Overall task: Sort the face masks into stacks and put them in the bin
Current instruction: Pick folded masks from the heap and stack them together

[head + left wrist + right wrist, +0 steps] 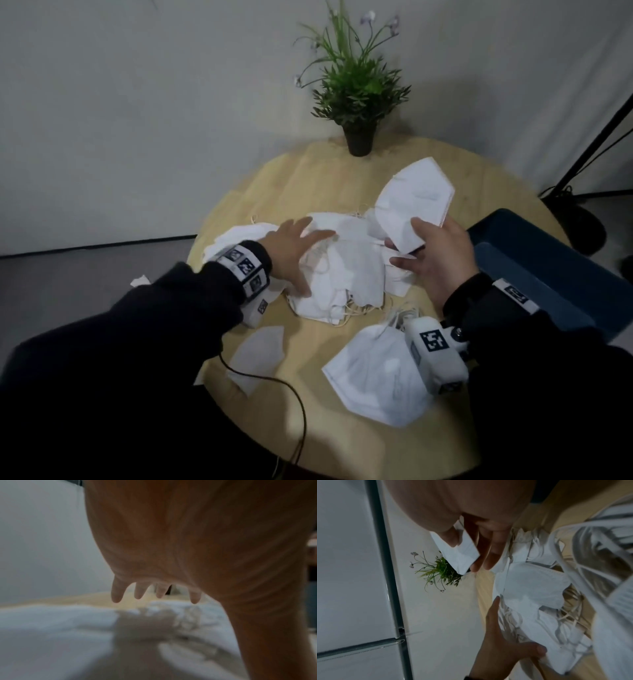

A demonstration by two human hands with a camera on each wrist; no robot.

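Observation:
A loose pile of white folded face masks (342, 270) lies at the middle of the round wooden table (308, 185). My left hand (294, 250) is spread flat over the pile with straight fingers (116, 595), the masks (51, 635) right under it. My right hand (435, 257) pinches one white mask (414, 202) by its lower edge and holds it raised above the pile's right side; the same mask (458, 553) shows between thumb and fingers in the right wrist view. A stack of flat masks (373, 373) lies near the front right. One mask (257, 356) lies at the front left.
A dark blue bin (548, 274) stands at the table's right edge, next to my right forearm. A potted green plant (356, 92) stands at the table's far edge. A black cable (274, 383) runs over the front left of the table. A small white scrap (140, 281) lies on the floor at left.

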